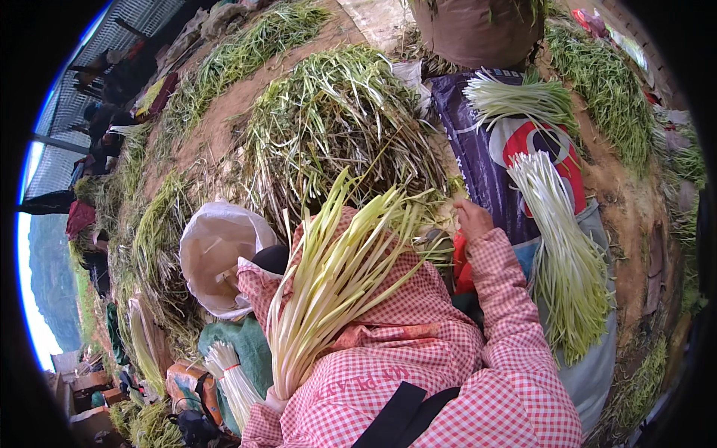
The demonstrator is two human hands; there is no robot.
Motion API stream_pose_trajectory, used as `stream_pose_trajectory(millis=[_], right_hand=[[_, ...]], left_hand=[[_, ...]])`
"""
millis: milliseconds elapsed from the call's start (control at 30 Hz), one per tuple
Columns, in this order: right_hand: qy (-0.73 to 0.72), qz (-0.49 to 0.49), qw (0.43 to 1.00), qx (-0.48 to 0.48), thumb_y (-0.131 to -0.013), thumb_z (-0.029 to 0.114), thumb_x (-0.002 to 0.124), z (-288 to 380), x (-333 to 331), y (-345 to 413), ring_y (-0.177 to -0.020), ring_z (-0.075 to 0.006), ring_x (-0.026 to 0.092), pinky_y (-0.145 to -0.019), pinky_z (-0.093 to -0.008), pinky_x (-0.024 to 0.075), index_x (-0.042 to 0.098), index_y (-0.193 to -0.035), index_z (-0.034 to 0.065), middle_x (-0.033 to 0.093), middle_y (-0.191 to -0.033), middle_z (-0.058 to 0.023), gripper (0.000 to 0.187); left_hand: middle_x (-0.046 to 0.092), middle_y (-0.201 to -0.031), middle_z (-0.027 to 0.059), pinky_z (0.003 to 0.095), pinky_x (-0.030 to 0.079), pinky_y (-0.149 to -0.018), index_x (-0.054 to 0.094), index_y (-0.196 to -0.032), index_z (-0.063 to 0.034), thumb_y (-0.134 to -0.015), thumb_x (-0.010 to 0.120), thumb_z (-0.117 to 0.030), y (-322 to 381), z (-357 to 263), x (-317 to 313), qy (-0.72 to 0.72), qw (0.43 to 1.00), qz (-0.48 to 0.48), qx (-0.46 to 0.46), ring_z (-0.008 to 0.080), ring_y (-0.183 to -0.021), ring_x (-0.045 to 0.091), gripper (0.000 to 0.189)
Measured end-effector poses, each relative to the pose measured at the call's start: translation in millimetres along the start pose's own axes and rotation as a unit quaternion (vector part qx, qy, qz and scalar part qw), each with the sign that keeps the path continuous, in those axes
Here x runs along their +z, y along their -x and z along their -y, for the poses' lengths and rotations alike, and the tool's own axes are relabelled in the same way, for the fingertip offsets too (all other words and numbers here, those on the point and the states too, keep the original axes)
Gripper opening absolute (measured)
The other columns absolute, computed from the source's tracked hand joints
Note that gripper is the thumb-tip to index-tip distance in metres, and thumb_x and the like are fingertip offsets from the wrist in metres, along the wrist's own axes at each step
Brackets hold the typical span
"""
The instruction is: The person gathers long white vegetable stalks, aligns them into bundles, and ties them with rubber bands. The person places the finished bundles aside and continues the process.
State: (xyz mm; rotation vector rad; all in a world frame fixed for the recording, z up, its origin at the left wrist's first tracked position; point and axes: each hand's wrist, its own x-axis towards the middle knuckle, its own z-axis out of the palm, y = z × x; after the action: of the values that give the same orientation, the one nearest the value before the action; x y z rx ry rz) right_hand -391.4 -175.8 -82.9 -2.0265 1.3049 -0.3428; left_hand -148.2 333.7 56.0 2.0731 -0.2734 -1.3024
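Note:
My left hand (274, 400), mostly hidden by the sleeve, grips the pale base of a loose bunch of yellow-green leafy stalks (330, 280), which fans out across my checked clothing. My right hand (474, 218) is raised beside the printed purple sack, fingers curled; whether it holds anything small cannot be told. On the sack (468, 145) and the grey cloth below it lies a large bundle of white-stemmed stalks (566, 257). Another bundle (521, 99) rests at the sack's far end. Near my left hand, a white-stemmed bundle (232, 381) with a red band lies on green cloth (255, 344).
A large heap of stalks and dry leaves (336, 123) spreads in front of me. An open white sack (196, 269) stands at the left, before another heap (159, 246). A brown rounded container or sack (482, 33) is at the top. More greens (605, 95) lie right on bare earth.

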Motion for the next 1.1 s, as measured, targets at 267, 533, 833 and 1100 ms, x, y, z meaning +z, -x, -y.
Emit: stream_pose_trajectory(millis=[267,533,833,1100], right_hand=[[-0.153,0.186,0.967,-0.083,-0.081,0.024,0.062,58,-11,48,-0.073,-0.0225,0.064,-0.066,-0.0345,0.0499,0.061,-0.106,0.0094,0.065,-0.080,-0.0122,0.029],[-0.170,0.037,0.982,-0.069,-0.082,0.016,0.060,49,47,44,-0.068,-0.0239,0.061,-0.062,-0.0348,0.0485,0.060,-0.088,0.0073,0.063,-0.076,-0.0131,0.011],[-0.225,0.024,0.957,-0.183,-0.084,0.010,0.060,67,-72,42,-0.049,-0.0079,0.046,-0.046,-0.0247,0.0401,0.056,-0.108,0.0056,0.052,-0.059,0.0015,0.025],[-0.134,0.085,0.954,-0.254,-0.078,0.018,0.060,71,15,83,-0.072,-0.0281,0.060,-0.063,-0.0369,0.0487,0.058,-0.087,0.0060,0.059,-0.082,-0.0123,0.015]], left_hand=[[0.066,-0.087,0.0098,0.0318,0.050,-0.070,0.065,-0.094,-0.0044,-0.067,0.076,-0.012,-8,-11,5,-0.006,1.000,0.008,-0.012,0.0217,-0.080,0.064,0.031],[0.066,-0.085,0.0098,0.0324,0.050,-0.068,0.065,-0.093,-0.0052,-0.066,0.076,-0.013,-4,-12,6,-0.014,1.000,0.008,-0.024,0.0228,-0.078,0.063,0.030],[0.065,-0.082,0.0098,0.0330,0.050,-0.066,0.066,-0.091,-0.0061,-0.065,0.077,-0.015,-6,-9,9,-0.014,1.000,0.011,-0.021,0.0241,-0.075,0.063,0.029],[0.065,-0.079,0.0098,0.0336,0.050,-0.065,0.066,-0.089,-0.0069,-0.065,0.077,-0.017,-1,-7,8,-0.032,0.999,0.007,-0.002,0.0252,-0.073,0.063,0.029]])
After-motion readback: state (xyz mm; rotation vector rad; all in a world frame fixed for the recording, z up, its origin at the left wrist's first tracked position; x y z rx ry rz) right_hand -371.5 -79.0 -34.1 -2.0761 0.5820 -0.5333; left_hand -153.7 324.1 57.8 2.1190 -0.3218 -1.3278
